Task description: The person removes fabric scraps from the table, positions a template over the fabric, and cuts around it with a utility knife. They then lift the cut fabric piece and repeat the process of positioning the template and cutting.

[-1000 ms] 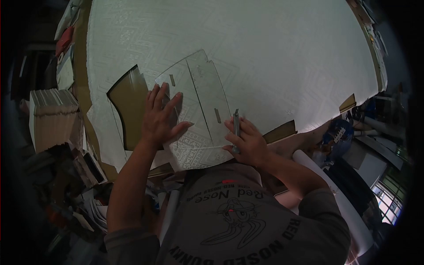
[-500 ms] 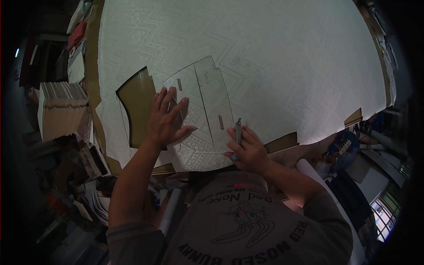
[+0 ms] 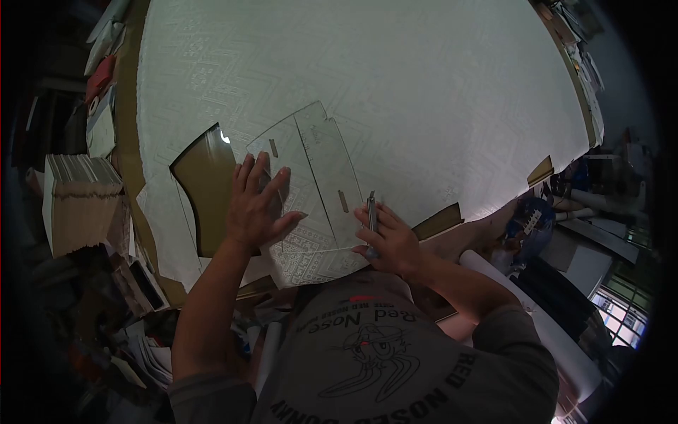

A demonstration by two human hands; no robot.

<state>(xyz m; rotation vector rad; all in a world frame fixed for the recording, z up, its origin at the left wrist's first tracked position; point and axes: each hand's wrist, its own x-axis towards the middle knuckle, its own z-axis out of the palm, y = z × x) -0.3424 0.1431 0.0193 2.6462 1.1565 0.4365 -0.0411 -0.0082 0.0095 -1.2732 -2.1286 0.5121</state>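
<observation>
Pale patterned sheet (image 3: 424,92) covers the bench. Left hand (image 3: 256,201), fingers spread flat, pins a clear template (image 3: 311,169) at centre frame; right hand (image 3: 388,240) grips a knife (image 3: 372,208) along its right edge. Slackened pressure could let the template slide and spoil the cut.

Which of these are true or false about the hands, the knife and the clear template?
1. The left hand lies flat on the clear template. True.
2. The right hand is empty. False: it holds a thin knife.
3. The template lies on the white patterned sheet. True.
4. The sheet is whole. False: a cut-out hole beside the left hand shows the brown surface under it.
5. The knife is at the template's left edge. False: it is at the right edge.
</observation>
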